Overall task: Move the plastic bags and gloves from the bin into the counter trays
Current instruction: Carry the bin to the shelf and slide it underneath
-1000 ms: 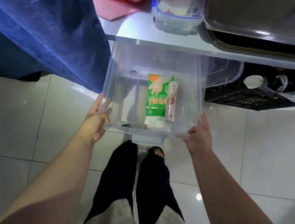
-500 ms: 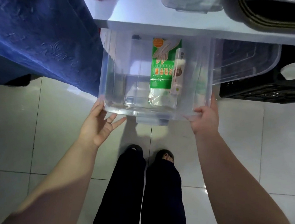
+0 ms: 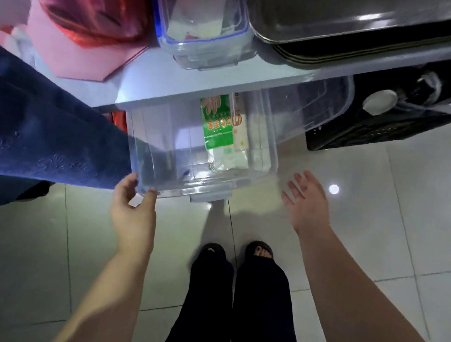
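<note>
A clear plastic bin [image 3: 207, 188] stands on the floor, its far half under the counter [image 3: 200, 82]. Inside it lie a green glove pack [image 3: 219, 126] and, right beside it, a pale roll-shaped pack [image 3: 240, 133]. My left hand [image 3: 133, 211] curls around the bin's near left corner, fingers and thumb on the rim. My right hand [image 3: 307, 202] hovers off the bin's near right corner, fingers spread, holding nothing. On the counter sit a clear container with a blue rim [image 3: 204, 25] and stacked metal trays [image 3: 353, 25].
A dark blue cloth [image 3: 41, 127] hangs off the counter on the left, against the bin's side. A red bag [image 3: 89, 0] lies on the counter's left. A second clear bin [image 3: 313, 105] and a black crate [image 3: 386, 127] stand under the counter to the right. My feet [image 3: 237, 253] are just behind the bin.
The bin has gone farther under the counter. My right hand has let go of its right rim and drawn back open. My left hand has closed on the near left corner.
</note>
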{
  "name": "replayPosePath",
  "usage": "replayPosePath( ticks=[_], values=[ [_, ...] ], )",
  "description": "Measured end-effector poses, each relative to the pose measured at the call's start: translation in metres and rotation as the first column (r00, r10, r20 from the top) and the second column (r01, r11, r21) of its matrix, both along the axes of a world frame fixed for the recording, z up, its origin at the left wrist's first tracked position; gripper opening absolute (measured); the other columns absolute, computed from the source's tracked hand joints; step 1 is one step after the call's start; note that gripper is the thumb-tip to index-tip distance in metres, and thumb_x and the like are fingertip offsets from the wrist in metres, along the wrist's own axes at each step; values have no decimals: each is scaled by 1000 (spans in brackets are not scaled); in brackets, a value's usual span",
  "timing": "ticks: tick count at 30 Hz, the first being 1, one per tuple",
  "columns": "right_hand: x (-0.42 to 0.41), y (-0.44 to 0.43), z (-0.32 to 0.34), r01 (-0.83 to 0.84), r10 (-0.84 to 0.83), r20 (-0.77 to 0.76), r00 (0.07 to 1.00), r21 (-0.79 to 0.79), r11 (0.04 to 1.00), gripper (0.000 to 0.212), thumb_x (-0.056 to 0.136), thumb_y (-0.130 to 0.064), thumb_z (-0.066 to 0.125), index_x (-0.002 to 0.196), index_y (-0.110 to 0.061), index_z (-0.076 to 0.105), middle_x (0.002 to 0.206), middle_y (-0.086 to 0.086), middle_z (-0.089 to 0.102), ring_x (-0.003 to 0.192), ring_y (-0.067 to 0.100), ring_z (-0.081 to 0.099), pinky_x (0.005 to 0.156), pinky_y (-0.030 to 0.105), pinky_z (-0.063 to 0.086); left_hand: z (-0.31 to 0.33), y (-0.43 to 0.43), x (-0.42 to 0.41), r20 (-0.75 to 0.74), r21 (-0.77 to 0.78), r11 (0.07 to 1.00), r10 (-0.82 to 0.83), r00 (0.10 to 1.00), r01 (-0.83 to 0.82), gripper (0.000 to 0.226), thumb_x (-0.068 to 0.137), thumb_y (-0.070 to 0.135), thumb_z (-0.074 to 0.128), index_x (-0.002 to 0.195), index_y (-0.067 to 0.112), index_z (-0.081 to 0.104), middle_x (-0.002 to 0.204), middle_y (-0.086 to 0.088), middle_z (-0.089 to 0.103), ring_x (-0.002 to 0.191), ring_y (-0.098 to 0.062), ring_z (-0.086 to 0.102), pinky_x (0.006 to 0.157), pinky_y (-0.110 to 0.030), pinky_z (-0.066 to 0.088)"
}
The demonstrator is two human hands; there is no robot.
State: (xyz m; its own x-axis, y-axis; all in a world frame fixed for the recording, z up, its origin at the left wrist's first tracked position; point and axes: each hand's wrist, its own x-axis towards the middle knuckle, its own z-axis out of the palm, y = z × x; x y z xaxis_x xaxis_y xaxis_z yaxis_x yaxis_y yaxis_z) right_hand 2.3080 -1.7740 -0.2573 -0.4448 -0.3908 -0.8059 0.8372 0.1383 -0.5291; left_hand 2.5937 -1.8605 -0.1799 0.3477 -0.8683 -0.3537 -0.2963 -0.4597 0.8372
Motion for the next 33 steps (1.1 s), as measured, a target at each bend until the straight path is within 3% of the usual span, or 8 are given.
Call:
replayPosePath(
  ticks=[7, 12, 15, 18, 21, 26, 30, 33],
  values=[
    [-48, -5, -36, 339, -274, 349, 896, -140, 930, 27, 93, -19, 51, 118, -12, 57, 123, 11, 59, 117, 30, 56, 97, 50, 46, 23, -72, -165, -457, 74, 842, -447, 769, 534, 32, 89, -3, 50, 111, 15, 65, 104, -1, 70, 93, -17, 66, 84, -33, 55],
    [-70, -33, -83, 409, -229, 562, 795, -217, 887, 27, 93, -26, 50, 112, -7, 52, 111, 21, 56, 109, 39, 50, 92, 59, 42, 1, -105, -271, -625, 258, 708, -396, 672, 657, 24, 97, 16, 46, 119, 18, 55, 107, -6, 62, 100, -25, 59, 82, -38, 52],
    [-72, -61, -111, 369, -150, 614, 775, -247, 896, 19, 82, -23, 56, 90, -6, 57, 75, 21, 62, 85, 35, 52, 75, 54, 46, -11, -112, -310, -616, 292, 646, -437, 655, 706, 22, 91, 11, 53, 109, 22, 59, 101, -7, 64, 104, -26, 53, 86, -40, 48],
    [-73, -91, -141, 315, -133, 680, 721, -151, 937, 34, 89, -23, 56, 116, -3, 48, 115, 26, 46, 111, 47, 47, 87, 64, 44, -19, -108, -336, -584, 325, 551, -523, 621, 769, 23, 83, 14, 60, 99, 28, 68, 126, -7, 62, 128, -30, 45, 90, -45, 44],
    [-74, -121, -163, 349, -130, 764, 632, -131, 928, 35, 91, -28, 58, 108, -2, 40, 113, 26, 42, 103, 49, 52, 75, 61, 51, -28, -104, -357, -486, 352, 509, -617, 618, 785, 18, 78, 32, 70, 95, 33, 73, 149, -11, 37, 139, -39, 28, 97, -52, 42],
    [-63, -151, -188, 429, -197, 742, 641, -133, 893, 42, 93, -17, 56, 131, -7, 42, 129, 16, 48, 112, 33, 56, 78, 42, 56, -49, -107, -380, -214, 410, 539, -727, 653, 736, 107, 56, 49, 85, 146, 34, 29, 147, -7, 38, 129, -35, 42, 78, -54, 55],
    [-65, -145, -190, 388, -217, 702, 678, -92, 917, 5, 90, -5, 57, 96, -4, 56, 94, 12, 54, 81, 27, 57, 72, 32, 58, -52, -97, -377, -96, 310, 619, -735, 671, 722, 80, 77, 30, 71, 145, 24, 28, 121, -10, 60, 103, -34, 63, 69, -49, 59],
    [-65, -124, -189, 278, -147, 675, 723, -89, 956, 18, 86, 1, 52, 69, -5, 52, 74, 11, 52, 62, 21, 54, 49, 24, 51, -40, -80, -353, -143, 287, 587, -755, 640, 757, 68, 72, 13, 60, 134, 11, 34, 77, -7, 72, 74, -27, 71, 73, -53, 57]
  ],
)
